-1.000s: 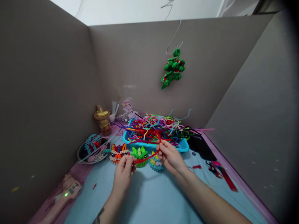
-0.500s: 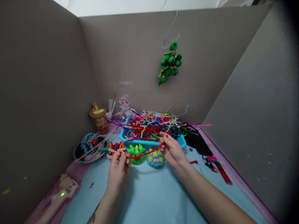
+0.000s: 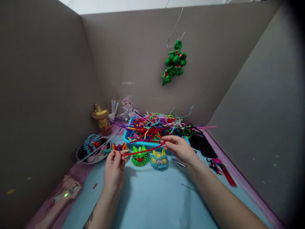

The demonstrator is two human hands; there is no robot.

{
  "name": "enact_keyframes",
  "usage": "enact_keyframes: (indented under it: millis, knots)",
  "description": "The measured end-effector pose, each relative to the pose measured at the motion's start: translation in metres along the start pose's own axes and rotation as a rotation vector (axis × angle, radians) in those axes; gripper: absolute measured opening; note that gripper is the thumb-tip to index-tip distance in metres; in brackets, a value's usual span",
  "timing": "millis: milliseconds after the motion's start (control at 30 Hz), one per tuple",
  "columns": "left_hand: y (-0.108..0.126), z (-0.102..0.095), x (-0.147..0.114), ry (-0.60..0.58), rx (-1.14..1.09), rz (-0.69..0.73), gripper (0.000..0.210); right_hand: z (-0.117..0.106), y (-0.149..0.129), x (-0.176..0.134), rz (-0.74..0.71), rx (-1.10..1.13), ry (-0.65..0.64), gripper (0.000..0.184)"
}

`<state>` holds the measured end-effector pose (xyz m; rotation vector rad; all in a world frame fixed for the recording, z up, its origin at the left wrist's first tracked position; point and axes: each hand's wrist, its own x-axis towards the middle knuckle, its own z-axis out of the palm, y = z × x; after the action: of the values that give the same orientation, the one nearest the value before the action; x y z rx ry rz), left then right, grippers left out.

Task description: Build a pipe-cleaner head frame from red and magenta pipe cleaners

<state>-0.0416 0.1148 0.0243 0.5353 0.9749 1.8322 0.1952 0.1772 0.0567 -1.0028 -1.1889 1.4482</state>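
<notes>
A red pipe cleaner is stretched in a slight curve between my hands, above the blue mat. My left hand pinches its left end. With thumb and fingers closed, my right hand grips the other end, a little higher, in front of the tray. Below the pipe cleaner sit a green fuzzy animal head and a blue one with yellow eyes. A red, orange and beige one is partly covered by my left hand. Scissors lie by my right wrist, partly hidden.
Behind my hands, a blue tray overflows with coloured pipe cleaners. At left are a metal bowl, a brown cup and a glue gun. A black phone lies right. A green ornament hangs overhead.
Both hands have shifted; the left moved left and slightly up, drawing the red pipe cleaner straighter. The green head is now less covered, and the scissors have come into sight.
</notes>
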Motion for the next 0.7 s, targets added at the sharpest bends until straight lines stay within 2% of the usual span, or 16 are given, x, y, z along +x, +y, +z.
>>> enact_keyframes:
  millis: [133,200,433,600,667,700]
  knots:
    - [0.005,0.0,0.001,0.014,-0.002,0.022,0.033,0.002,-0.001,-0.002,-0.15,-0.372,0.053,0.021]
    - [0.008,0.001,0.001,0.019,-0.003,0.036,0.032,0.003,-0.003,-0.003,-0.206,-0.461,0.064,0.017]
    - [0.01,-0.001,0.004,0.033,-0.029,0.053,0.032,0.0,-0.007,-0.008,-0.264,-0.571,0.054,0.012]
    - [0.011,-0.004,0.006,0.056,-0.044,0.064,0.034,-0.003,-0.007,-0.01,-0.3,-0.764,0.084,0.014]
    - [0.012,-0.005,0.007,0.061,-0.048,0.062,0.034,-0.004,-0.008,-0.01,-0.286,-0.746,0.063,0.012]
    - [0.012,-0.006,0.007,0.066,-0.054,0.061,0.033,-0.004,-0.008,-0.011,-0.255,-0.662,0.031,0.012]
